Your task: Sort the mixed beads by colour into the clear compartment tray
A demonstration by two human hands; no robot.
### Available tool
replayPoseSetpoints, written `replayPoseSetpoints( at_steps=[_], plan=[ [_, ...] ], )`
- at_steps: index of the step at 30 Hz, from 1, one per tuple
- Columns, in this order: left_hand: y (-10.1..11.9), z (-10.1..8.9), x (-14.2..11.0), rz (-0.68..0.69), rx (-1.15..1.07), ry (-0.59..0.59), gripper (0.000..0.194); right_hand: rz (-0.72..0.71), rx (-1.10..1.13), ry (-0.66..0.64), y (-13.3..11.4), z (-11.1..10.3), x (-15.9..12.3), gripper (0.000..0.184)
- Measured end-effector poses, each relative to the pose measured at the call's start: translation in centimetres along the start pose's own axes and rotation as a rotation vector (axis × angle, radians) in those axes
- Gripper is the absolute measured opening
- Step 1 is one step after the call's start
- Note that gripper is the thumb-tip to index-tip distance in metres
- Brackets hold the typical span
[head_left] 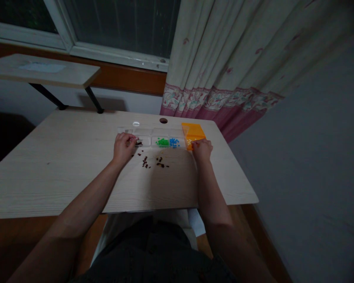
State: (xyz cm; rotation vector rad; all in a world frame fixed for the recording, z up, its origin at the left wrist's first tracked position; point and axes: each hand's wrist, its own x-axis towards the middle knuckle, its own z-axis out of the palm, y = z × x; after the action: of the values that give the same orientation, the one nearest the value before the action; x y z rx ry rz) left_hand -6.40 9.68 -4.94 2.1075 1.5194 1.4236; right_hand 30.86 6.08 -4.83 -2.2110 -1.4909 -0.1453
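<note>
A clear compartment box [146, 142] lies on the table, with green beads [163, 142] and blue beads [174, 142] in separate compartments. My left hand [125, 147] is at the box's left end, fingertips pinched together beside some dark brown pieces [139, 144]. Whether anything is between those fingers is too small to tell. At the right end, my right hand [202, 150] has its fingers closed over an orange sheet or tray [193, 129], close to small pale pieces [190, 142]. What it holds, if anything, is hidden. Loose dark brown pieces [145, 161] are scattered on the table in front of the box.
The pale wooden table [76, 173] has a round cable hole [163, 120] near its back edge. A raised shelf [44, 70] on black legs stands at the back left. Behind are a window [120, 27] and a patterned curtain [218, 59]; a wall borders the right side.
</note>
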Motion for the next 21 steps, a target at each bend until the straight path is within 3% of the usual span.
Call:
replayPoseSetpoints(
  at_steps=[13, 17, 21],
  plan=[
    [-0.2, -0.1, 0.0, 0.025, 0.020, -0.011, 0.021, -0.068, 0.046, 0.080, -1.2, -1.0, 0.0, 0.036],
    [-0.1, -0.1, 0.0, 0.038, 0.026, -0.003, 0.025, -0.265, 0.116, 0.051, -3.0, -0.7, -0.6, 0.033],
    [-0.1, -0.1, -0.1, 0.037, 0.026, -0.026, 0.029, -0.584, 0.166, -0.100, -5.9, 0.0, -2.0, 0.029]
  ],
)
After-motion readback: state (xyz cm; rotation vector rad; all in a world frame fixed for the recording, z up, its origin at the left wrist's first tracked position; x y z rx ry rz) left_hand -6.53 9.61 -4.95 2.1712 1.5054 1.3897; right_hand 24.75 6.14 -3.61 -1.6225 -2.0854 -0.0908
